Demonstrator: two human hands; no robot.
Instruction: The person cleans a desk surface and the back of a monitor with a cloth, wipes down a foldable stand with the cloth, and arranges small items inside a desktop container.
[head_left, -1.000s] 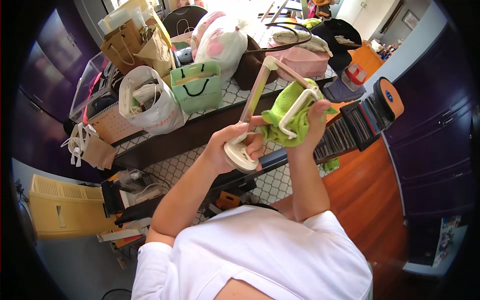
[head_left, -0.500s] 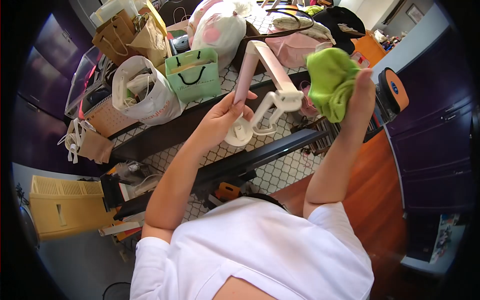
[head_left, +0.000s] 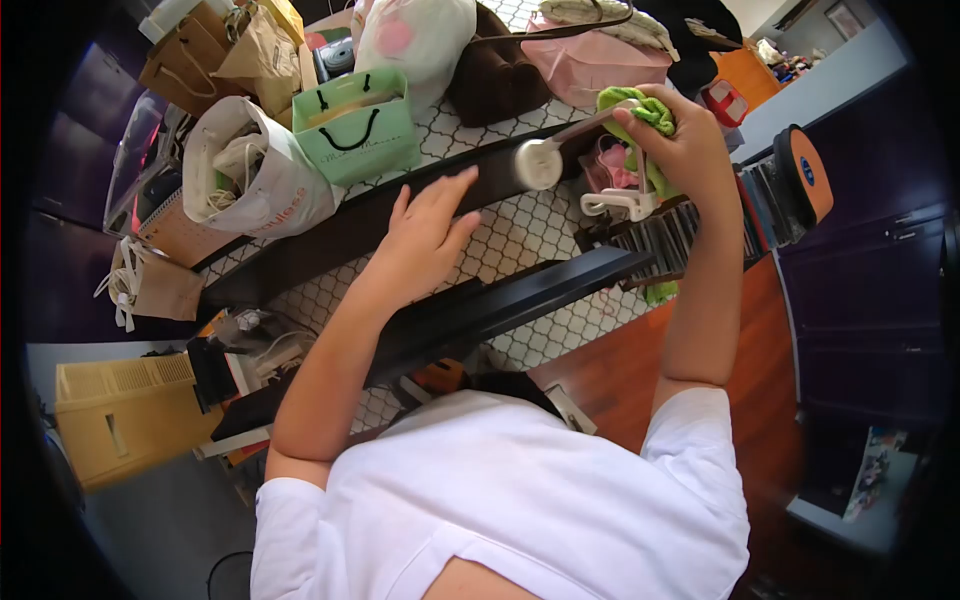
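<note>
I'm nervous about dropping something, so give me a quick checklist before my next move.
1. Right hand grips the stand: ok.
2. Cloth held in that hand too: ok.
3. Left hand free to help: ok, its fingers are spread and hold nothing.
4. Both hands supporting the stand: not ok, only the right is.
5. Base clear of the dark board behind it: cannot tell, depth is unclear from this view.
</note>
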